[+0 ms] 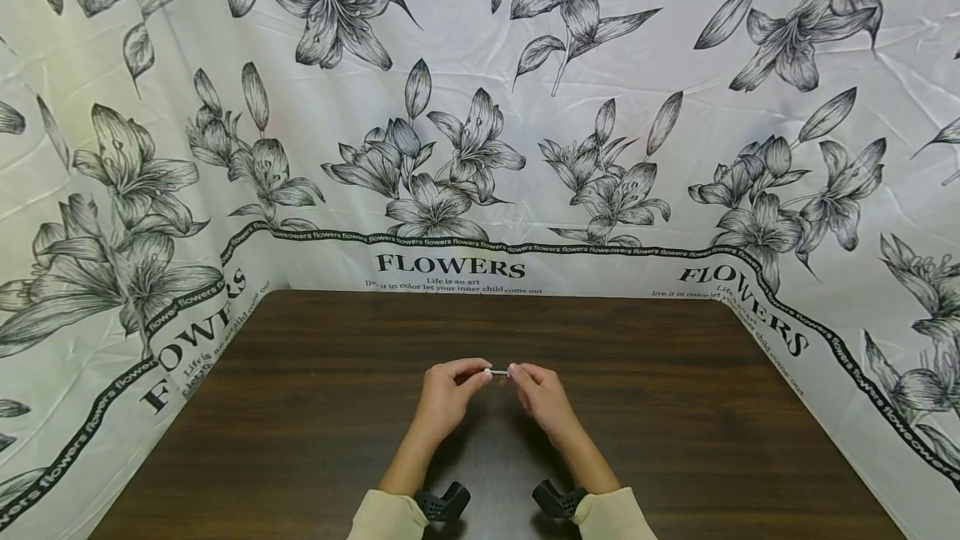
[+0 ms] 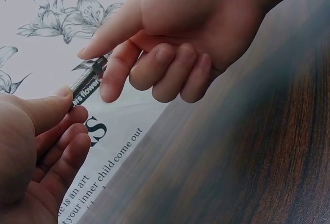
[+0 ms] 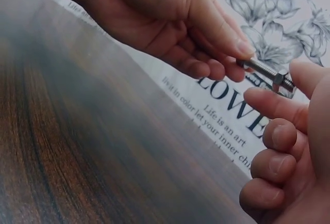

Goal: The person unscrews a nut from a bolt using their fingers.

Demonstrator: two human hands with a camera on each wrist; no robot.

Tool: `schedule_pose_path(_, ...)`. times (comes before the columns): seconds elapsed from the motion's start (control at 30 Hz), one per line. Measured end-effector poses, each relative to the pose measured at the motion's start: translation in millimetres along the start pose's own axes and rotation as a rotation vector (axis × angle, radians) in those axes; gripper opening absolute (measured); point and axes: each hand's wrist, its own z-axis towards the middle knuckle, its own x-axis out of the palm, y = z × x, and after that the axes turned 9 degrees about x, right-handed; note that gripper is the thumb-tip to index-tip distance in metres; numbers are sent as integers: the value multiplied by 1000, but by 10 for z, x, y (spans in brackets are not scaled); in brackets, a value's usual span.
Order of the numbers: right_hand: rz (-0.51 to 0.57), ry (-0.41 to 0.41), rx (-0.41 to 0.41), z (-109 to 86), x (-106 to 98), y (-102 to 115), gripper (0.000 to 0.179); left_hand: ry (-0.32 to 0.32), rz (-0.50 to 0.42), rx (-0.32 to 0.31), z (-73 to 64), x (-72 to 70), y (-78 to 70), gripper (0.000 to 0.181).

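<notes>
Above the table, my left hand (image 1: 442, 397) pinches one end of a small metal bolt (image 3: 264, 70) between thumb and fingers. Its end inside that pinch is mostly hidden. A hex nut (image 3: 279, 82) sits on the thread near the bolt's other end. My right hand (image 1: 546, 398) has its thumb and index finger on either side of the nut, and its other fingers are curled in. In the left wrist view, the nut (image 2: 98, 68) lies between the right thumb and index finger; how firmly they press is hard to tell.
Beneath both hands spreads a dark wood-grain table (image 1: 315, 415). White cloth (image 1: 525, 182) with black flower drawings and lettering hangs around its back and sides. Each wrist carries a black device, the left one (image 1: 444, 502) beside a cream sleeve (image 1: 387, 515).
</notes>
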Motion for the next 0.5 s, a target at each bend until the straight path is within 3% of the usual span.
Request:
schedule_pose_path(0.13,2,-3,10,-1,0,9,33,3,18,-9,4,-1,-11,9)
schedule_pose_path(0.37,55,5,10,2,-7,-6,29,0,-40,-18,-13,-4,-16,16)
schedule_pose_path(0.5,69,14,18,7,-15,-17,29,27,-27,-20,-15,-5,-33,20)
